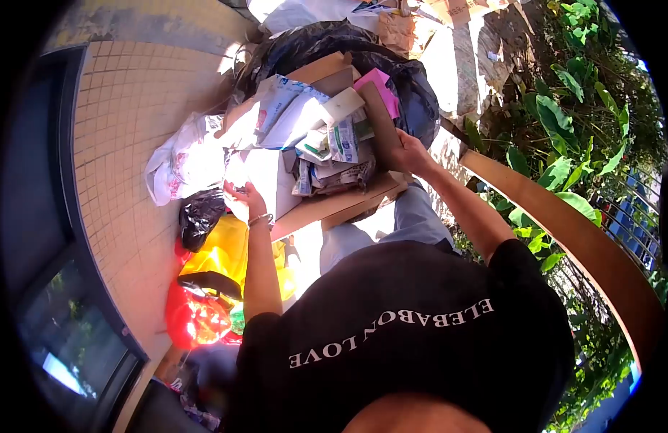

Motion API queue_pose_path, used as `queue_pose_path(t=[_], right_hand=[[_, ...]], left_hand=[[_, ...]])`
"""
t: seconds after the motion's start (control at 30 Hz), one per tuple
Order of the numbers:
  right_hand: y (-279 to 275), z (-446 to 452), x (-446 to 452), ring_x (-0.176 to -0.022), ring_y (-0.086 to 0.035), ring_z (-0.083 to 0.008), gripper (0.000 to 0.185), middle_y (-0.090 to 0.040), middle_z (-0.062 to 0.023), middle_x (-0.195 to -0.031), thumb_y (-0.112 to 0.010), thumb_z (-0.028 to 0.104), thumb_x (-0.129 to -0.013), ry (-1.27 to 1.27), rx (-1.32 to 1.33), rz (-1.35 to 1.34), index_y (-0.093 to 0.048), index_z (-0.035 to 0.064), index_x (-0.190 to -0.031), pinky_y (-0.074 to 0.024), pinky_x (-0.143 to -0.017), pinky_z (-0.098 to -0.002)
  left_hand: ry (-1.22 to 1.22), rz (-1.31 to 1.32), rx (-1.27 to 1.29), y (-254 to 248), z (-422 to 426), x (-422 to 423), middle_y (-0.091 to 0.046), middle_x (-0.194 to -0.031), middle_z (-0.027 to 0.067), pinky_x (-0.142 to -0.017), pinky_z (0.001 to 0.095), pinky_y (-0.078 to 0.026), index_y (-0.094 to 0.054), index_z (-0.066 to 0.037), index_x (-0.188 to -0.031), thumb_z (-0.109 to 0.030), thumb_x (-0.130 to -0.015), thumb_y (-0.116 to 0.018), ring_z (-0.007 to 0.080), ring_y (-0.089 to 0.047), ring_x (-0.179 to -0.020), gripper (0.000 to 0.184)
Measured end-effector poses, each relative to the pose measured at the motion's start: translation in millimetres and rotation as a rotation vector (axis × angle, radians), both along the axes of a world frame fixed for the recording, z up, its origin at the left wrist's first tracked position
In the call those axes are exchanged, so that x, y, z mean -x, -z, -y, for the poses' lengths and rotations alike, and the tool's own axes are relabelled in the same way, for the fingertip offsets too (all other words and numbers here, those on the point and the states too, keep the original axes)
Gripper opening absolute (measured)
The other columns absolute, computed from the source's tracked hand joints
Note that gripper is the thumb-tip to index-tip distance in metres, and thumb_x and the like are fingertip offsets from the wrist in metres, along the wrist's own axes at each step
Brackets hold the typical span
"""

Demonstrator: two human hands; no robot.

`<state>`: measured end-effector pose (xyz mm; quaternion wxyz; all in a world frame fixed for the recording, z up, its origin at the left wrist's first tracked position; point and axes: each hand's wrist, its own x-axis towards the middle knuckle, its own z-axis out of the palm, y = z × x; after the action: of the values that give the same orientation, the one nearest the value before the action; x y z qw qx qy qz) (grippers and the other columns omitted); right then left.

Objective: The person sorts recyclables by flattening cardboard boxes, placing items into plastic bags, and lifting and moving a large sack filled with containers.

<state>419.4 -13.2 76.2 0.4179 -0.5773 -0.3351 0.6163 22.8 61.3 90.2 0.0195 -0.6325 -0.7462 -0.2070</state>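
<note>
A cardboard box (341,206) stands open in front of my legs, heaped with paper waste. Inside it lie printed packets (343,141), white and blue wrapping (280,105), folded cartons and crumpled newspaper. My right hand (413,154) grips the brown flap on the box's right side, fingers wrapped round its edge. On the left, my left hand (246,200) has its fingers curled at the box's pale left side; strong glare there hides part of the contact. A bracelet circles that wrist. Pink paper (381,90) shows behind the right flap.
A black plastic bag (417,94) spreads behind the box. White bags (182,159), a small black bag (199,216), a yellow bag (222,249) and a red bag (193,314) line the tiled wall (132,144). A curved brown edge (557,209) and plants (557,137) border the right.
</note>
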Motion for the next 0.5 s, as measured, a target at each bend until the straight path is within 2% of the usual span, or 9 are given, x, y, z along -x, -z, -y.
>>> queue_pose_path(t=[0.03,0.07,0.13,0.17,0.23,0.3,0.4,0.43,0.5], right_hand=[[-1,8,6,-0.094,-0.053,-0.0108,0.04,-0.062,-0.0085,-0.104,-0.047,0.001,-0.084,-0.017,0.04,0.007,-0.047,0.0008,-0.125,-0.041,-0.084,-0.0222],[-2,8,2,-0.093,-0.053,-0.0108,0.04,-0.062,-0.0093,-0.104,-0.047,0.001,-0.085,-0.031,0.067,0.04,-0.046,0.001,-0.125,-0.041,-0.084,-0.0221],[15,5,-2,-0.09,-0.055,-0.0116,0.043,-0.063,-0.0106,-0.1,-0.046,0.0,-0.084,-0.038,0.014,0.072,-0.045,0.003,-0.127,-0.0424,-0.081,-0.0229],[22,9,-1,-0.089,-0.055,-0.012,0.045,-0.063,-0.0113,-0.098,-0.046,0.0,-0.083,-0.045,-0.002,0.085,-0.045,0.0041,-0.128,-0.0431,-0.08,-0.0233],[10,11,-1,-0.088,-0.054,-0.0092,0.048,-0.062,-0.0067,-0.1,-0.046,-0.002,-0.082,-0.12,0.107,0.077,-0.043,0.0033,-0.129,-0.0429,-0.08,-0.0221],[-9,7,-9,-0.087,-0.053,-0.008,0.051,-0.062,-0.0052,-0.1,-0.045,-0.004,-0.08,-0.168,0.128,0.128,-0.042,0.0033,-0.13,-0.0432,-0.079,-0.022],[-37,9,-4,-0.085,-0.054,-0.0085,0.054,-0.063,-0.0072,-0.1,-0.044,-0.006,-0.078,-0.212,0.076,0.209,-0.041,0.0036,-0.131,-0.044,-0.077,-0.0231],[-45,8,-2,-0.084,-0.054,-0.0086,0.054,-0.063,-0.0077,-0.099,-0.044,-0.006,-0.078,-0.219,0.07,0.213,-0.041,0.0033,-0.131,-0.0443,-0.076,-0.0235],[-54,10,1,-0.081,-0.054,-0.0089,0.052,-0.064,-0.011,-0.094,-0.043,-0.006,-0.078,-0.226,0.071,0.19,-0.042,0.0023,-0.13,-0.0454,-0.075,-0.0243]], left_hand=[[0.164,-0.129,0.008,-56,3,-39,-0.053,-0.105,0.0187,-0.087,0.0434,-0.041,-0.042,0.0,-0.121,-0.01,-0.078,-0.057,0.0348,-0.051,-0.097,0.047],[0.301,0.041,0.023,-81,1,-77,-0.054,-0.105,0.018,-0.087,0.0434,-0.04,-0.043,0.0,-0.121,-0.009,-0.079,-0.055,0.0354,-0.052,-0.098,0.045],[0.718,-0.014,0.029,-93,-18,-121,-0.055,-0.106,0.0164,-0.09,0.0419,-0.04,-0.052,0.001,-0.113,-0.006,-0.079,-0.055,0.0335,-0.052,-0.103,0.035],[0.843,0.029,0.027,-100,-27,-148,-0.053,-0.107,0.0151,-0.091,0.0414,-0.04,-0.054,0.0,-0.111,-0.005,-0.078,-0.054,0.0322,-0.05,-0.107,0.033],[0.985,-0.091,0.007,-96,-50,-183,-0.048,-0.118,0.0147,-0.097,0.0446,-0.036,-0.052,-0.002,-0.116,-0.002,-0.076,-0.055,0.0327,-0.044,-0.118,0.04],[0.939,-0.262,-0.031,-74,-81,-210,-0.048,-0.121,0.0124,-0.102,0.0496,-0.029,-0.047,-0.008,-0.123,-0.011,-0.073,-0.062,0.0311,-0.037,-0.124,0.052],[0.777,-0.58,0.023,-59,-105,-236,-0.052,-0.116,0.0124,-0.101,0.0534,-0.027,-0.046,-0.01,-0.124,-0.018,-0.071,-0.066,0.0299,-0.038,-0.123,0.057],[0.76,-0.651,0.021,-62,-107,-238,-0.056,-0.103,0.0109,-0.097,0.0558,-0.028,-0.049,-0.01,-0.117,-0.027,-0.07,-0.069,0.0283,-0.046,-0.114,0.054],[0.753,-0.631,0.09,-64,-112,-237,-0.058,-0.093,0.0095,-0.093,0.053,-0.031,-0.052,-0.01,-0.108,-0.031,-0.07,-0.071,0.0268,-0.05,-0.105,0.048]])
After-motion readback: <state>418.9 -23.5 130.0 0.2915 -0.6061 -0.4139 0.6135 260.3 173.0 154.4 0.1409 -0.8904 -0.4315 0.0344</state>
